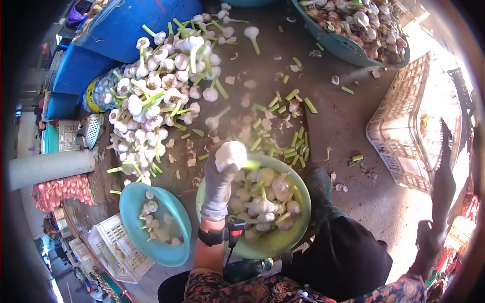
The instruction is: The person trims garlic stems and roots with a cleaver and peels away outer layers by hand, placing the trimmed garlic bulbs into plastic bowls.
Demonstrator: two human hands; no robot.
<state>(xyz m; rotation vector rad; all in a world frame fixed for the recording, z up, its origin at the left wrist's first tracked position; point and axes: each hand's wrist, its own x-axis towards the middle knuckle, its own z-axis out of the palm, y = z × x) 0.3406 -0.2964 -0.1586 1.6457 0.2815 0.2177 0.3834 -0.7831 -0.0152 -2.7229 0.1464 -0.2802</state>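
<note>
My left hand (220, 182), in a pale knitted glove, is closed around a white garlic bulb (231, 154) with a short green stem blurred at its right. It is over the left side of a yellow-green basin (303, 222), which holds several garlic bulbs (263, 204). Out at the far right, my right hand (426, 240) is raised in a dark glove and closed on a dark, pointed knife (445, 166), seen mostly in silhouette. Its fingers are in shadow. A turquoise basin (174, 202) with a few bulbs stands tilted left of my left hand.
A large garlic heap (156, 96) spreads at upper left beside blue tubs (81, 76). Cut green stems (295, 146) and skins litter the floor. A teal tub (348, 50) holds more garlic. Plastic crates stand right (404, 126) and lower left (121, 252). My leg (343, 252) flanks the basin.
</note>
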